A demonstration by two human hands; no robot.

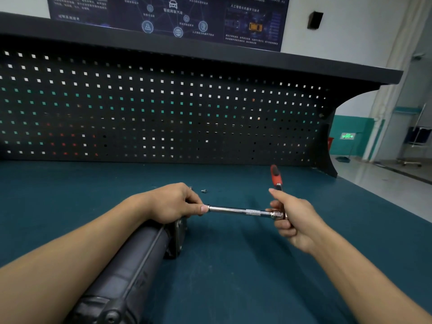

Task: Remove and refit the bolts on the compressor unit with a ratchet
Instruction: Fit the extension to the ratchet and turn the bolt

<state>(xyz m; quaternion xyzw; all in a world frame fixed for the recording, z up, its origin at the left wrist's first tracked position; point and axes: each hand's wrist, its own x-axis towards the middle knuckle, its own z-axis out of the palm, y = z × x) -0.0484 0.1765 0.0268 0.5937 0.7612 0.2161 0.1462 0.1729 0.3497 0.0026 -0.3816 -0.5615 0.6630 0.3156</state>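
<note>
A long black compressor unit (138,260) lies on the blue-green bench top (233,265), running from the lower left up toward the centre. My right hand (292,218) grips the head of a ratchet whose red and black handle (276,175) points up and away. A chrome extension bar (236,210) runs left from the ratchet head. My left hand (175,202) pinches the bar's far end just above the unit's end flange (178,232). One loose bolt (204,190) lies on the bench behind my left hand.
A black pegboard (163,108) walls off the back of the bench under a dark shelf (210,54). The bench's right edge (383,197) drops to a grey floor. A poster hangs on the wall above.
</note>
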